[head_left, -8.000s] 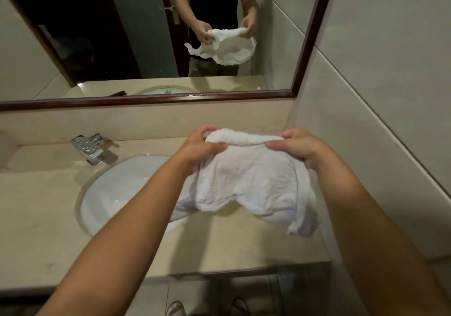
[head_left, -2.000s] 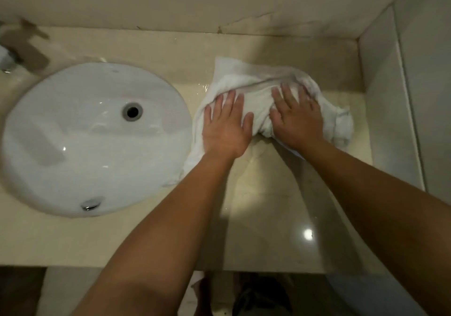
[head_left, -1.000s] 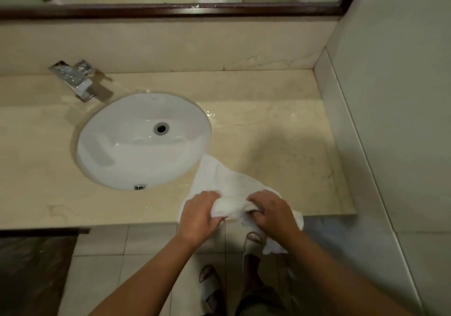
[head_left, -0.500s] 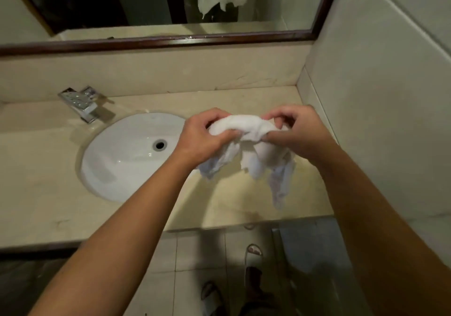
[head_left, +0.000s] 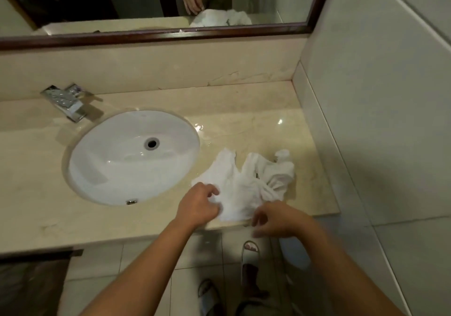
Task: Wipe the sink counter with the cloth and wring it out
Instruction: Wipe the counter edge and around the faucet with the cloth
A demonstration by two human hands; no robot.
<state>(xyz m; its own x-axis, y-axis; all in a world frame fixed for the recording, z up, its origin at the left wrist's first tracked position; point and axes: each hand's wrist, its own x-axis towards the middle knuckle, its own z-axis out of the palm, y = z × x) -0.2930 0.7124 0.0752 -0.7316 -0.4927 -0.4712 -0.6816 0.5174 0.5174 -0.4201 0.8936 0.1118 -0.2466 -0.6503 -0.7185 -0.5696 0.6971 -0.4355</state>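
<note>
White cloth [head_left: 240, 188]: lies crumpled on the marble counter [head_left: 256, 122], just right of the sink basin [head_left: 131, 157], reaching the counter's front edge.
Left hand [head_left: 197, 205]: on the cloth's near-left corner, fingers curled into the fabric.
Right hand [head_left: 275, 218]: at the front edge, just beside the cloth's near-right corner, fingers loosely bent, gripping nothing.
Hands: 2, apart, the cloth's near edge between them.
</note>
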